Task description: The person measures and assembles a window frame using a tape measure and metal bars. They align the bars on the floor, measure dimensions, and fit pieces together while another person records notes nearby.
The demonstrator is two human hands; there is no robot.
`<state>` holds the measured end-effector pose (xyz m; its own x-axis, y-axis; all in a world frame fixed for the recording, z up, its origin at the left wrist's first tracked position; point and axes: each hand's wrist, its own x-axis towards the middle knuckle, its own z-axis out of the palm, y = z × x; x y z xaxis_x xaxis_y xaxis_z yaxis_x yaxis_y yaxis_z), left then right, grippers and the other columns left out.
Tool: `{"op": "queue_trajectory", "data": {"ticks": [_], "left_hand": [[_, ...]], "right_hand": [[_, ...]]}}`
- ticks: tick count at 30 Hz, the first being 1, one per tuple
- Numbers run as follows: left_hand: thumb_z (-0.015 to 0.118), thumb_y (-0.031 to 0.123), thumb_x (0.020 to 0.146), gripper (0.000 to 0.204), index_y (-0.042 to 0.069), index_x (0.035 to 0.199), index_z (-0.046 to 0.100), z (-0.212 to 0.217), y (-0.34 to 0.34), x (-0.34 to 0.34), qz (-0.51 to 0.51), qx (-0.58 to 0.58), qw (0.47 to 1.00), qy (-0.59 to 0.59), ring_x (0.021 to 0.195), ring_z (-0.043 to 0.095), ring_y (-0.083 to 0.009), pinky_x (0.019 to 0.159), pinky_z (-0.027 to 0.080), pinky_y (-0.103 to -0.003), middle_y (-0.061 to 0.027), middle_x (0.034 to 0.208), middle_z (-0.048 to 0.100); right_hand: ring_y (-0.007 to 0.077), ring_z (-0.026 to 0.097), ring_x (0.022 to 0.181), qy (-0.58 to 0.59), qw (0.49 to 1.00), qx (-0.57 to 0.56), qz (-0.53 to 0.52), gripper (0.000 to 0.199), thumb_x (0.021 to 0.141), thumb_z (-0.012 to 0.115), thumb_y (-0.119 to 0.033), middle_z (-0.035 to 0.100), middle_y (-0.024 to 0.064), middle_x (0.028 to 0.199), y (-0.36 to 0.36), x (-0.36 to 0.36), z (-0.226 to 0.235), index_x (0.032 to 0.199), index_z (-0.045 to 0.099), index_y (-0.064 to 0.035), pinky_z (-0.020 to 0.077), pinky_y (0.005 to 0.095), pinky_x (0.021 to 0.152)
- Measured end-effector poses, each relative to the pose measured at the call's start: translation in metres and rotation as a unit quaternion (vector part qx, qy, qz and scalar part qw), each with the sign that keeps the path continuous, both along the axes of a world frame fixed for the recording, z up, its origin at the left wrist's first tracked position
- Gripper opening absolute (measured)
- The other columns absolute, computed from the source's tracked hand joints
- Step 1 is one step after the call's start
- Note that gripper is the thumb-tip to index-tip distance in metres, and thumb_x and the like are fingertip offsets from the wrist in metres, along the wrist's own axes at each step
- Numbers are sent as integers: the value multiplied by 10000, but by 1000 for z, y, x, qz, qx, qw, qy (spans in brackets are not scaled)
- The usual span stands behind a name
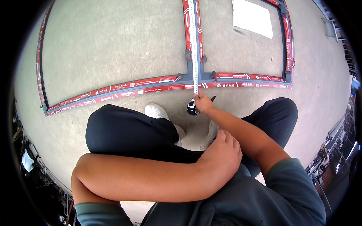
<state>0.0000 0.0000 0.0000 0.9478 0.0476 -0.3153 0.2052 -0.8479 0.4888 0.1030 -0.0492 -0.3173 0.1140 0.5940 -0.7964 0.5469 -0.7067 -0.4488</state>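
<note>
My right hand (204,104) is closed on a tape measure (192,107) with a dark case, just off the near rail of a window-like frame (128,86). Its white blade (194,49) runs out over that rail and along the frame's middle bar, toward the far side. The frame lies flat, dark grey with red printed protective strips. Across my lap reaches my left forearm. My left hand (223,149) rests by my right forearm with its fingers bent together; the fingertips are hidden, and I cannot make out anything in them.
Inside the frame's right-hand opening, a white sheet (252,17) lies on the concrete floor (113,41). My bent knees and white shoes (157,111) are close to the near rail. Small dark corner pieces (188,55) sit where the bars meet. Clutter lines the far right edge.
</note>
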Motion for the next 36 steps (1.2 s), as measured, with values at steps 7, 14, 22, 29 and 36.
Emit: {"op": "queue_trajectory", "data": {"ticks": [7,14,22,29,36], "left_hand": [[601,156,846,355,-15,1156,626,2,-1,-3,11,-10,1000,-3,982,579,-275,870,427,-368,-140,1027,631],[607,154,831,351,-14,1137,635,0,0,-9,20,-13,1000,-14,930,577,-260,818,428,-358,-131,973,631],[601,166,843,416,-17,1216,608,0,8,-15,23,-29,999,8,967,575,-271,848,430,-369,-134,1019,630],[611,254,878,366,16,1153,653,18,-9,-18,41,-153,972,173,1027,587,-297,866,436,-389,-146,1073,643],[609,360,931,322,79,1044,717,17,-22,-5,87,-338,893,285,994,650,-310,807,507,-474,-114,1045,680]], "right_hand": [[444,580,1123,0,1000,-9,-8,381,998,446,-326,636,241,1188,-1,-1,0,1318,498,-126,446,491,969],[448,575,1128,23,999,-25,-22,374,997,459,-334,636,248,1181,1,0,2,1296,508,-116,442,494,971],[442,585,1120,15,999,-25,-38,417,1001,457,-334,642,252,1173,2,-7,-3,1356,487,-118,452,490,959],[340,646,965,11,996,11,-87,374,997,504,-335,691,184,1031,-4,-5,-7,1279,621,-120,495,407,859],[116,576,656,84,985,-54,-141,317,1007,543,-326,672,28,833,3,16,94,1060,731,-77,462,299,578]]}}
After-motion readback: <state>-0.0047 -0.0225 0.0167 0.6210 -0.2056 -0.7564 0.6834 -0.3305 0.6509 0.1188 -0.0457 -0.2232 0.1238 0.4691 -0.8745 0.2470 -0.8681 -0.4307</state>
